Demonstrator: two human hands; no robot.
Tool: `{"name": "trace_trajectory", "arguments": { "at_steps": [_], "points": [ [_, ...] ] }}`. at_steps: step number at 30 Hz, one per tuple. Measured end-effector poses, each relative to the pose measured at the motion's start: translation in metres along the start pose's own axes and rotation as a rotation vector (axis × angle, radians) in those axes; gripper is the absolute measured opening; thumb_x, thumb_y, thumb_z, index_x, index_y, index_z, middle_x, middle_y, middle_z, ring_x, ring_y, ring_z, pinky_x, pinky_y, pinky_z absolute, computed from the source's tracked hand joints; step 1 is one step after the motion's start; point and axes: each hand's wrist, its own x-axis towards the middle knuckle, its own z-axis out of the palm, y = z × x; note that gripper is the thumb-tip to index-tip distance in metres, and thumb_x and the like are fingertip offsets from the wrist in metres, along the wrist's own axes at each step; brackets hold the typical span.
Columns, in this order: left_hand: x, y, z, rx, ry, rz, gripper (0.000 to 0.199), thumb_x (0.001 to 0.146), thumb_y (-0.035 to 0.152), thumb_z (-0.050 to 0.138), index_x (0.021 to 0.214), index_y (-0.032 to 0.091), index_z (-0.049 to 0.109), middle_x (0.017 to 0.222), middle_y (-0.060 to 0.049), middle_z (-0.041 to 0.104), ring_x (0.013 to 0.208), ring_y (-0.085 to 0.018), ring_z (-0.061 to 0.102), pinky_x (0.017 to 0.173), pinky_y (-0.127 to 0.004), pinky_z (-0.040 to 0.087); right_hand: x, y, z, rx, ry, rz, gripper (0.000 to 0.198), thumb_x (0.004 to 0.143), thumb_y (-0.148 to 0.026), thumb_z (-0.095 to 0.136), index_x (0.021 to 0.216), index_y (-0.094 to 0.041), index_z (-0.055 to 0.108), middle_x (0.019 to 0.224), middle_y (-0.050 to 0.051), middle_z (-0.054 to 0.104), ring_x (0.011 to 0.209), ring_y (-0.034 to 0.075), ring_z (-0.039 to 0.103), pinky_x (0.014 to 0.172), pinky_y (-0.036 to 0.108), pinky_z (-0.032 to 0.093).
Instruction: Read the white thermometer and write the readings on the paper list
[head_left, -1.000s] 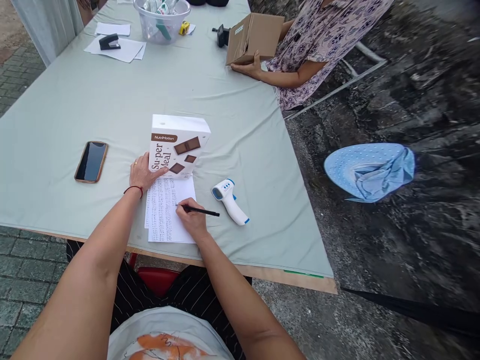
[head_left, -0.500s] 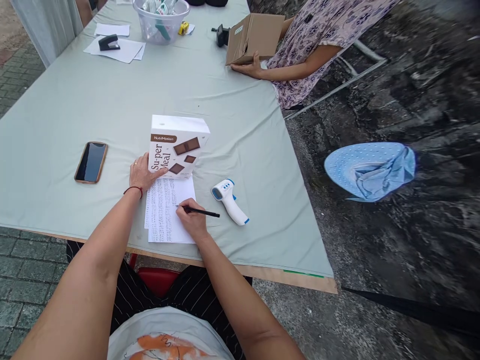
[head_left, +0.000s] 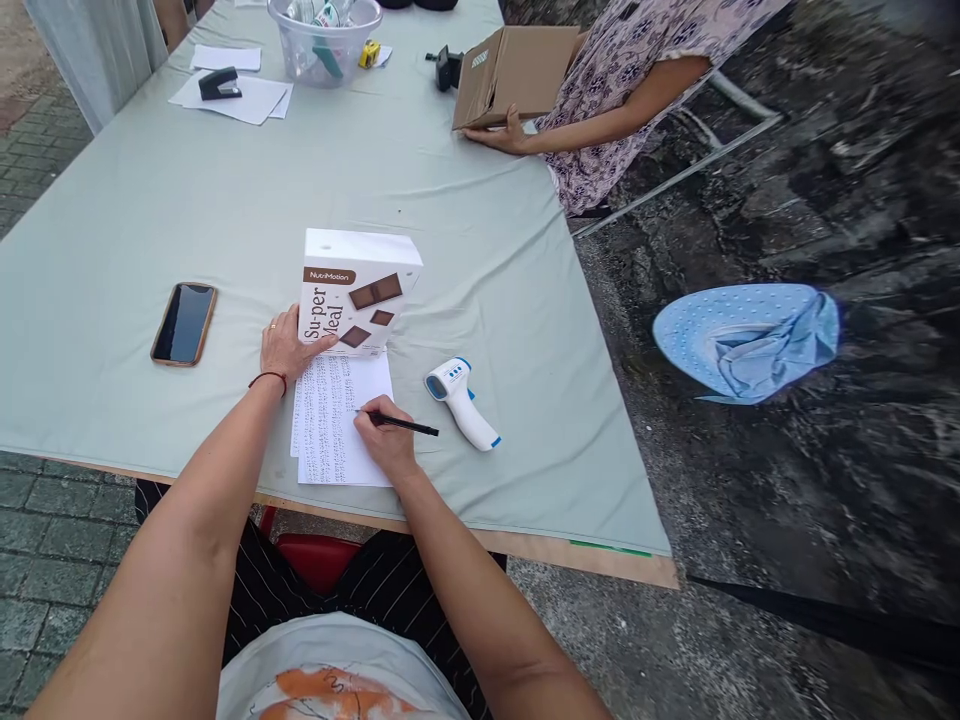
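My right hand (head_left: 384, 440) grips a black pen (head_left: 409, 425), its tip at the written columns on white paper sheets (head_left: 322, 430). My left hand (head_left: 287, 345) is around the lower left corner of a white "Su-per Meal" box (head_left: 360, 290), thumb across its front and the other fingers along its side. The box stands upright at the top edge of the sheets. Right of my pen lies a white and blue infrared thermometer (head_left: 463, 402). A smartphone (head_left: 184, 323) rests left of my left hand.
Across the cloth-covered table (head_left: 97, 290), another person's hand (head_left: 502, 135) holds a cardboard box (head_left: 517, 75). At the back stand a plastic basket (head_left: 322, 50) of bottles, a yellow item (head_left: 369, 54) and a stapler (head_left: 220, 83) on papers. A blue hat (head_left: 742, 340) lies beyond the right edge.
My right hand and the pen have shifted very slightly over the paper. The view has drifted a little; my left hand keeps its place on the box.
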Motion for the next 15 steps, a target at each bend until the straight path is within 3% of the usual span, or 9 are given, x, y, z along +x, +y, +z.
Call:
{"name": "trace_trajectory", "arguments": {
  "at_steps": [6,11,15],
  "points": [
    [0.001,0.000,0.000,-0.031,0.011,-0.022,0.050,0.083,0.057,0.062,0.119,0.024,0.055,0.113,-0.008,0.063,0.116,-0.030,0.054,0.102,-0.043,0.038,0.003,0.001,-0.006,-0.033,0.176,-0.104,0.018,0.087,-0.033,0.048,0.087,-0.020,0.060,0.075,0.002,0.061,0.066,0.016,0.057,0.065,0.029,0.049],
    [0.002,-0.001,0.001,-0.059,0.011,-0.039,0.046,0.087,0.058,0.057,0.118,0.024,0.056,0.111,-0.008,0.064,0.115,-0.030,0.053,0.102,-0.045,0.038,0.015,0.011,-0.020,-0.249,0.021,-0.333,0.031,0.095,-0.018,0.038,0.118,-0.018,0.059,0.098,0.009,0.064,0.093,0.021,0.061,0.087,0.037,0.051],
    [0.003,-0.006,0.002,-0.035,0.028,-0.013,0.041,0.093,0.057,0.047,0.116,0.024,0.057,0.111,-0.008,0.063,0.114,-0.029,0.054,0.100,-0.045,0.038,0.022,0.023,-0.028,-0.514,-0.081,-0.340,0.047,0.090,-0.006,0.030,0.129,-0.014,0.056,0.106,0.014,0.062,0.096,0.024,0.056,0.089,0.041,0.049]
  ]
}}
